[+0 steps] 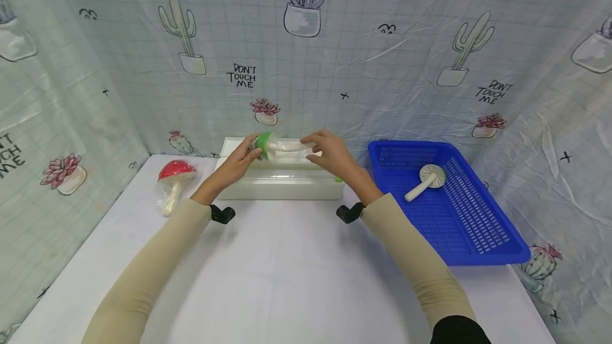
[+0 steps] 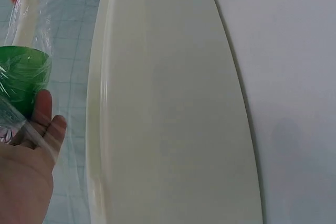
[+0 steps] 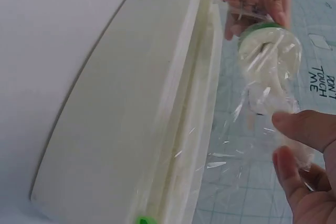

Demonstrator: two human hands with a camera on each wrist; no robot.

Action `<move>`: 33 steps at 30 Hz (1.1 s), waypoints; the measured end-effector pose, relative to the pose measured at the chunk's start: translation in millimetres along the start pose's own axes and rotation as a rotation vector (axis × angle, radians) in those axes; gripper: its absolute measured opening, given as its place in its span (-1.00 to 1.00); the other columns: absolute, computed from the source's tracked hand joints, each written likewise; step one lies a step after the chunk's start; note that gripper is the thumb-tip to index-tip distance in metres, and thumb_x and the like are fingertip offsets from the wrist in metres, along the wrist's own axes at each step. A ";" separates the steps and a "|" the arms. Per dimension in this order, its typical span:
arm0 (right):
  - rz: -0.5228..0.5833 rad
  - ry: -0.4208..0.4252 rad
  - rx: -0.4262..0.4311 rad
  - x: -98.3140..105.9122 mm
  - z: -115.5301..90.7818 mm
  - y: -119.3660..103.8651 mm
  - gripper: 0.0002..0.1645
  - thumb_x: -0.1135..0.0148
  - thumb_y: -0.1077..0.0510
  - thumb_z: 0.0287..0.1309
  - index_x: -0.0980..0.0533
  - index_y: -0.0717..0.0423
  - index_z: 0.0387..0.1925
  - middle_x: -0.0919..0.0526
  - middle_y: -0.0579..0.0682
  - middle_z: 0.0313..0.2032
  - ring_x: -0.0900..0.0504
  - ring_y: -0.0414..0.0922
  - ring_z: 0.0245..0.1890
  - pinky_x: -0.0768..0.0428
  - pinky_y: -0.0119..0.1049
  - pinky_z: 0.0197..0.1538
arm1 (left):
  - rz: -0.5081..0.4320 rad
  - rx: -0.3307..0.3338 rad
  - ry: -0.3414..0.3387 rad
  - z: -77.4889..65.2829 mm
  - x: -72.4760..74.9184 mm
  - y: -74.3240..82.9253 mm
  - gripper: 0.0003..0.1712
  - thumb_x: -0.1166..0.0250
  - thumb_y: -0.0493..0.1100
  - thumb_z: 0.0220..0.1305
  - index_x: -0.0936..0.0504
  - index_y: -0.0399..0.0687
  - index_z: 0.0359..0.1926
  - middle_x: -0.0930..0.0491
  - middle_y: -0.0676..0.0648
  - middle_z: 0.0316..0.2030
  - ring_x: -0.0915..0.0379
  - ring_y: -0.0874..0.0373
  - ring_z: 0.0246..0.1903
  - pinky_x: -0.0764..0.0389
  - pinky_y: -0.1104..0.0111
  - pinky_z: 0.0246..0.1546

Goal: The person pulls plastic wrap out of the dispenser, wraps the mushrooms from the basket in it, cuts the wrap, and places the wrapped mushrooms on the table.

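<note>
A toy mushroom with a green cap (image 1: 264, 145) and a white stem, wrapped in clear plastic film (image 3: 252, 95), lies sideways between the two hands. Its cap is gripped by my left hand (image 1: 237, 161), fingers and thumb around it. At the stem's far end, my right hand (image 1: 333, 154) pinches the wrapped stem between thumb and fingers. Both hands are above a long white box-shaped dispenser (image 1: 282, 189), which has a small green piece (image 3: 146, 220) near its right end. Loose film trails beside the mushroom in the right wrist view.
On the left of the white table (image 1: 282, 275) lies a film-wrapped mushroom with a red cap (image 1: 177, 170). A blue plastic basket (image 1: 470, 256) stands at the right, holding an unwrapped mushroom (image 1: 432, 177). Behind hangs a printed sheet (image 1: 354, 62).
</note>
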State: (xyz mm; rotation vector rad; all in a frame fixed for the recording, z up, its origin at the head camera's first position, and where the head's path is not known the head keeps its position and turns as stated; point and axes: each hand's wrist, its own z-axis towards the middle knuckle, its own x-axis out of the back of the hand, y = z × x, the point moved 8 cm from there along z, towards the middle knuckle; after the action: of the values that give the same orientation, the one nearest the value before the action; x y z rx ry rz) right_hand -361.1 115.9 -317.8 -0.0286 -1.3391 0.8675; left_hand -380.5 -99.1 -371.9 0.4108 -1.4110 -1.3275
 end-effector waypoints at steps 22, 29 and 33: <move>-0.047 0.141 -0.017 30.0 21.3 -1.1 -0.71 -0.38 0.14 0.30 -0.69 0.07 0.03 -0.68 0.12 0.00 -0.69 0.02 -0.21 -0.67 -0.14 -0.11 | -0.129 0.033 0.010 26.3 11.5 23.5 -0.42 0.11 -0.05 0.66 -0.15 -0.38 0.45 -0.37 -0.36 0.26 -0.29 -0.16 0.37 -0.30 0.04 0.42; -0.021 0.160 -0.016 42.6 27.8 -5.1 -0.71 -0.36 0.13 0.32 -0.68 0.06 0.04 -0.67 0.13 0.05 -0.72 0.02 -0.20 -0.69 -0.14 -0.13 | -0.185 0.030 0.009 30.5 18.8 36.6 -0.38 0.10 0.03 0.64 -0.14 -0.28 0.48 -0.39 -0.30 0.23 -0.33 -0.11 0.35 -0.35 0.08 0.40; -0.018 0.180 0.003 50.5 30.9 -8.4 -0.70 -0.37 0.13 0.30 -0.68 0.08 0.05 -0.69 0.12 0.06 -0.74 0.03 -0.20 -0.69 -0.15 -0.12 | -0.159 0.036 0.058 34.0 26.5 43.8 -0.40 0.02 0.02 0.62 -0.21 -0.20 0.48 -0.45 -0.24 0.10 -0.48 0.00 0.13 -0.48 0.06 0.28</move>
State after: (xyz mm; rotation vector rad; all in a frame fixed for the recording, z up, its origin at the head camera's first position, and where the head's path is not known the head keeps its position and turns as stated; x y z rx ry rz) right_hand -384.2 124.3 -263.2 -0.0903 -1.1683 0.8319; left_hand -400.5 -91.0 -314.3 0.5914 -1.3781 -1.4075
